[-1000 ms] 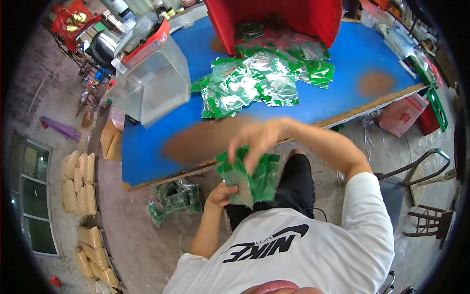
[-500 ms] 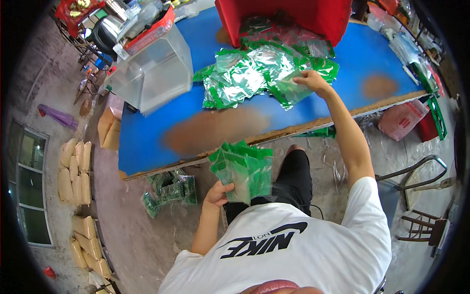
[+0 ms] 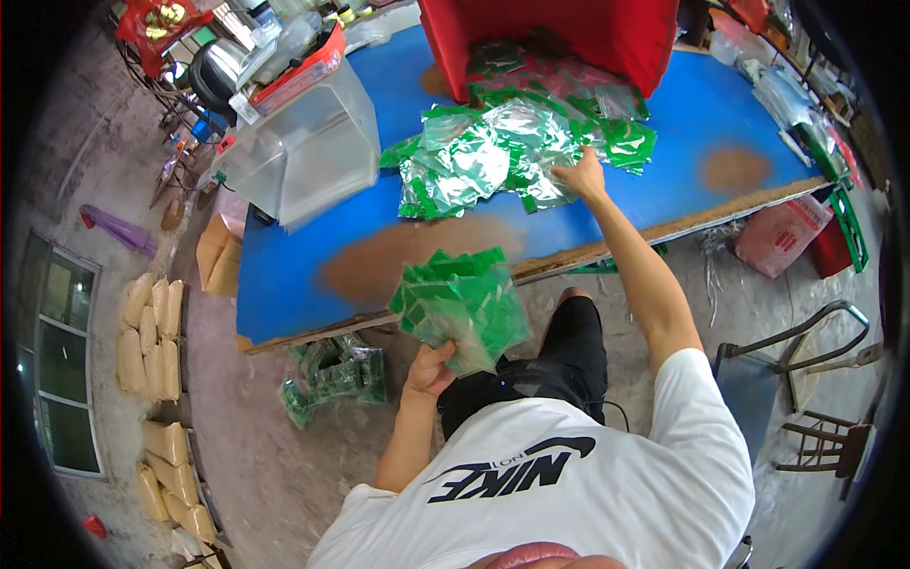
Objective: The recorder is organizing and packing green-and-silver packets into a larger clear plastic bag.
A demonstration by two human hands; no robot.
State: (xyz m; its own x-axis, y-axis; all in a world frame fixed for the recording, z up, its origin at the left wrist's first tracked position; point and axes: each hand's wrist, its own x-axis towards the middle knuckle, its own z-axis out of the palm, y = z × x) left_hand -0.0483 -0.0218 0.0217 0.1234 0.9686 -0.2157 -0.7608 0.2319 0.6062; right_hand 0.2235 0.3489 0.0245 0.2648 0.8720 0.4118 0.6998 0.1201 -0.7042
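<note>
My left hand is closed on a fanned stack of clear plastic bags with green bands, held in front of the table's near edge. On the table, my right hand rests at the near right side of a loose pile of similar bags. Its thumb and fingers are spread apart over the bags, and no bag is lifted in it. The pile spills out of a red bin lying on its side with its mouth toward me.
The blue table has worn brown patches and a rough near edge. An empty clear plastic box stands on its left. Below lie green-banded packets on the floor. A chair and a stool stand to the right.
My right hand has shifted a little left and nearer, and its fingers have spread from a pinch on a bag. The stack in my left hand has tilted and fanned wider.
</note>
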